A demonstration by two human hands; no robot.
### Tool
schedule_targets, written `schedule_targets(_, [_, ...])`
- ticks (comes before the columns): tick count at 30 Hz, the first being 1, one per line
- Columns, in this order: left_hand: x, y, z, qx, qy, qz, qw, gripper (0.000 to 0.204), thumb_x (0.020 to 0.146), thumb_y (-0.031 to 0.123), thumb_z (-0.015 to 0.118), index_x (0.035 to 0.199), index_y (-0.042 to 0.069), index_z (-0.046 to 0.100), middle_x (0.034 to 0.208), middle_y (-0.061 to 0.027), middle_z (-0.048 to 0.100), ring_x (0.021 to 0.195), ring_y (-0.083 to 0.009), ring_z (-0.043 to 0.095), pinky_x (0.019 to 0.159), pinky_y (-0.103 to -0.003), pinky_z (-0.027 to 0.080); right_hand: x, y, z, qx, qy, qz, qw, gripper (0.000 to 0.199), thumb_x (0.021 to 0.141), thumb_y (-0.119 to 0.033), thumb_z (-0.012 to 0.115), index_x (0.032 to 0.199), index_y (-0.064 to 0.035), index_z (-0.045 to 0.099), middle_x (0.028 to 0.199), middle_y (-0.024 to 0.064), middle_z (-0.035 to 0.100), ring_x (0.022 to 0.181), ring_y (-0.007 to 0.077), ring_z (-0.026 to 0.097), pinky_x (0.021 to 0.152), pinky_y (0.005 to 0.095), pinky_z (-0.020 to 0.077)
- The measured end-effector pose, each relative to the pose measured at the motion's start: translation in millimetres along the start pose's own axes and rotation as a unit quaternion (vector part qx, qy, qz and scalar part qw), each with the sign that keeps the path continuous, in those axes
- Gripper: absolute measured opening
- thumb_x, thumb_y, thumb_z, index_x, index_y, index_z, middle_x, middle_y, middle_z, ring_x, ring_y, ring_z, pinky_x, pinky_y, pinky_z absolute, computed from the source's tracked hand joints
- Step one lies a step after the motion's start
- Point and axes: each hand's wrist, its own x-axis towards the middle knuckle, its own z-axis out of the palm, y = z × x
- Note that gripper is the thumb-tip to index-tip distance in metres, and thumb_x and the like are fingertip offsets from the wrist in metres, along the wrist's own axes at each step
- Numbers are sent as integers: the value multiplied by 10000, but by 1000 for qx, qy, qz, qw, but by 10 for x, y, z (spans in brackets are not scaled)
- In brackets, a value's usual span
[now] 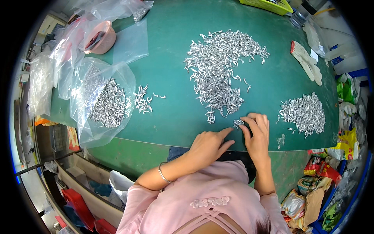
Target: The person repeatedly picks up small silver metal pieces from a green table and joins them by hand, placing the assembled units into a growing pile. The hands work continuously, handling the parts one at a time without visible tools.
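Small curved silver metal pieces (218,58) lie in a big heap at the middle of the green table. At the heap's near side, the thumb and forefinger of my right hand (256,132) close on a few of these silver pieces (238,123) at the tabletop. My left hand (209,145) rests by the table's near edge, holding nothing. Its forefinger stretches toward the same pieces, and its thumb stands apart. A smaller pile of silver pieces (304,114) lies to the right of my right hand.
On the left, a clear plastic bag (126,84) holds many silver pieces, with a loose cluster (143,100) beside it. Behind it stands a pink bowl (107,41). A white glove (306,60) and a yellow-green tray (269,5) lie at the far right.
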Motion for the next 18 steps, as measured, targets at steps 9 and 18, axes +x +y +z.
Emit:
schedule_targets(9, [-17,1,-113,-96,3,-40,995,262,795,100,650,1038,7,613,493,-90,427,422,-159,380,458,-300,350,-44,35,19,302,80,174,934,89,781,24,630,856,7,585,852,78,606,711,161,535,624,261,418])
schedule_targets(18, [-27,62,-24,-250,73,-47,964,243,736,46,715,966,26,639,501,42,354,477,-26,313,445,-203,284,-168,-202,1,737,3,277,617,106,852,-27,586,950,9,566,941,117,599,819,164,577,750,283,468])
